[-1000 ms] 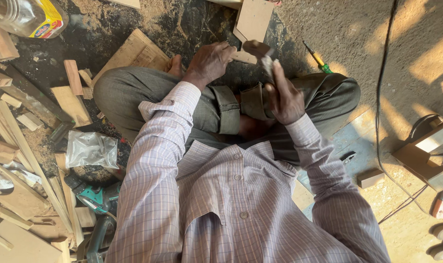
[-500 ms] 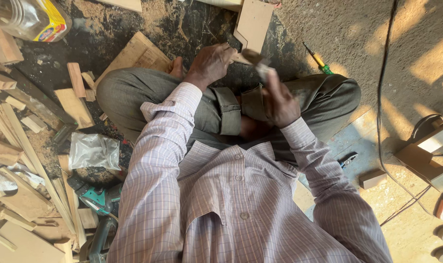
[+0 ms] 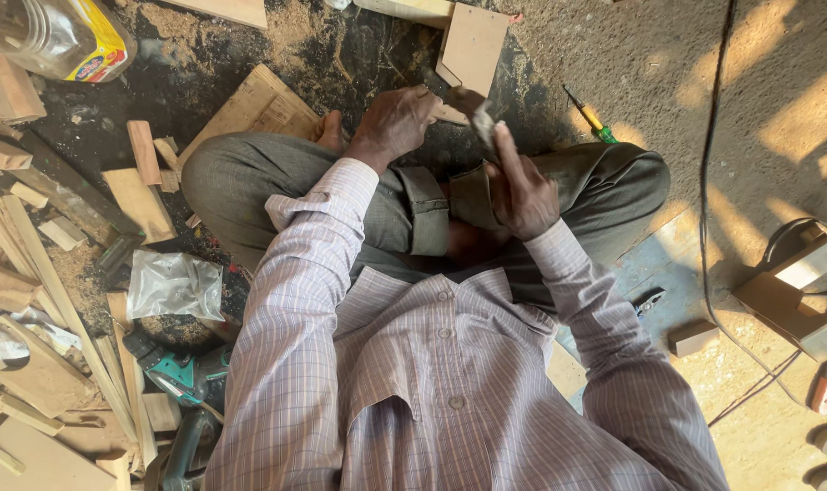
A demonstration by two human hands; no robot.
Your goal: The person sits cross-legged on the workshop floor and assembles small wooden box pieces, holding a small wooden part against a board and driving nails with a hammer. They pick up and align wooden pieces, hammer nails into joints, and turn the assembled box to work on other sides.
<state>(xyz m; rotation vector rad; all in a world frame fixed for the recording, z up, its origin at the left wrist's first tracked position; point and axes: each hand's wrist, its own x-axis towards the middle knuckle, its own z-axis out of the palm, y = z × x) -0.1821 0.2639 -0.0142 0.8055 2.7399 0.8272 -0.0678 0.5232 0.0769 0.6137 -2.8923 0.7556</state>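
The small wooden piece [image 3: 457,107] sits on the ground just in front of the person's crossed legs. The left hand [image 3: 397,123] rests on it with the fingers curled down, holding it in place. The right hand [image 3: 521,186] has its fingers wrapped tight around a hammer [image 3: 482,114], and the dull metal head is now down at the wood. Half a second ago that hand was a little higher, so the hammer has come down, and it looks like a hit on the wood is happening.

The wood is flat and pale brown with straight edges. A bigger flat board [image 3: 474,45] lies just past it. The floor is dark and rough with soft sawdust [image 3: 295,36]. A thin screwdriver [image 3: 591,118] with a yellow and green handle lies near the right knee. Off to the left are wood scraps [image 3: 141,150], a crinkly plastic bag [image 3: 172,286] and a green power tool [image 3: 181,377]. A black cable [image 3: 709,182] runs along the right.
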